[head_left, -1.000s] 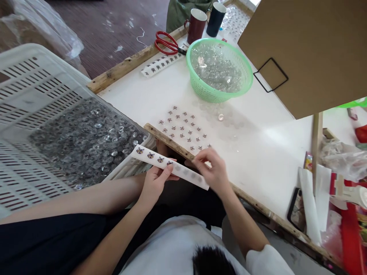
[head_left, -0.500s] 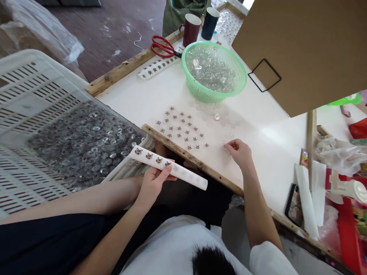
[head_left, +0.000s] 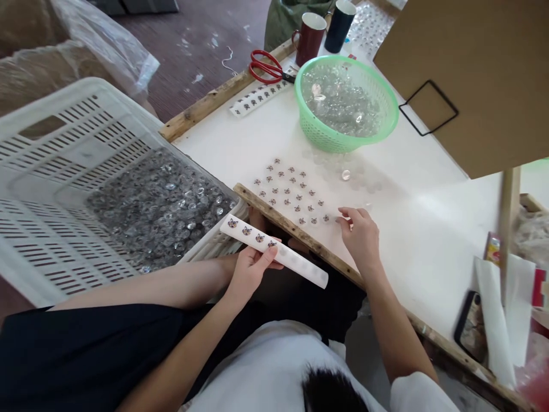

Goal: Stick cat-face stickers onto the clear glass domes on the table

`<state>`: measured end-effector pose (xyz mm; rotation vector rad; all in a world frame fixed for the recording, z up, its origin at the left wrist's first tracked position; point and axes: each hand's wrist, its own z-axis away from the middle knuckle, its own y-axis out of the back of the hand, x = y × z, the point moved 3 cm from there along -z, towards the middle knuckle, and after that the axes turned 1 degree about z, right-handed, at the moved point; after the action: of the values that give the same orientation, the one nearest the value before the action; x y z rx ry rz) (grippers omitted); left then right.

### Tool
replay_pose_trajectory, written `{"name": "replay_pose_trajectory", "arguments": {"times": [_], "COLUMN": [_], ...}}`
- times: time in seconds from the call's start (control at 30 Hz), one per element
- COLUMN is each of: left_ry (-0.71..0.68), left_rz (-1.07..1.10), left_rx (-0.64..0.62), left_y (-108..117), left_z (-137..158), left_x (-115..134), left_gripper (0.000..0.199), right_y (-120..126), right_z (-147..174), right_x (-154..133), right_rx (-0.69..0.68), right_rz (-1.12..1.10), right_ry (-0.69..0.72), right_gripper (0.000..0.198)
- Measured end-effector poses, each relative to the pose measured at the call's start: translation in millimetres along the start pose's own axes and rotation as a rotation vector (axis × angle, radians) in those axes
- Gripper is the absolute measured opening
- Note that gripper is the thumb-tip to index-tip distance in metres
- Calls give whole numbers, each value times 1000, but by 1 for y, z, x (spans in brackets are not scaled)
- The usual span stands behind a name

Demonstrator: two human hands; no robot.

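My left hand [head_left: 253, 269] grips a white sticker strip [head_left: 304, 268] between thumb and fingers. Printed animal-face stickers show on the strip's left half, while its right half shows only pale round marks. Over the white tabletop, my right hand [head_left: 358, 232] has its thumb and index fingertip slightly apart, with nothing I can make out between them. Its fingertips are just right of a small clear disc with an animal face [head_left: 326, 218], the nearest in a group of several such discs. One plain clear disc [head_left: 346, 175] lies farther back.
A green basket [head_left: 315, 136] full of clear discs stands behind. Red-handled scissors [head_left: 266, 67], another sticker strip [head_left: 257, 100] and two mugs [head_left: 309, 40] are beyond. At left is a white crate [head_left: 90, 151] of discs; at right, a cardboard panel [head_left: 480, 68] and a phone [head_left: 472, 326].
My right hand has moved left, closer to the printed discs, and its pinched fingers have parted a little. The left hand keeps its hold on the strip. The view has turned left.
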<state>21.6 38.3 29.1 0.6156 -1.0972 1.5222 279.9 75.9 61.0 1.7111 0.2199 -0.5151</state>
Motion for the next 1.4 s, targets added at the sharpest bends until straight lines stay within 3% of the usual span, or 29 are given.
{"name": "replay_pose_trajectory", "arguments": {"times": [0.1,0.23,0.33,0.5,1.03,1.3,1.4], "left_ry": [-8,-28,-45,8,-50,-43,-34], "left_rz": [-12,-10,47,152,5,9,27], "left_rx": [-14,-69,-102,-112,-80,-63,-66], "left_y": [-2,-3,0,5,-2,2,2], "left_z": [0,1,1,-1,3,0,-2], "left_x": [1,0,-4,-13,-6,-9,-10], "left_gripper": [45,57,55,54,53,51,51], "right_y": [3,-14,-25,-26,-31,-32,-31], "right_z": [12,34,42,48,55,51,54], "right_x": [-36,-92,-108,-106,-100,-102,-107], "right_rx": [-9,-330,-380,-319,-312,-305,-258], "right_rz": [-197,-551,-617,-563,-662,-644,-568], "right_ry": [58,201,221,253,79,113,173], "right_gripper": [18,14,11,7,3,11,3]}}
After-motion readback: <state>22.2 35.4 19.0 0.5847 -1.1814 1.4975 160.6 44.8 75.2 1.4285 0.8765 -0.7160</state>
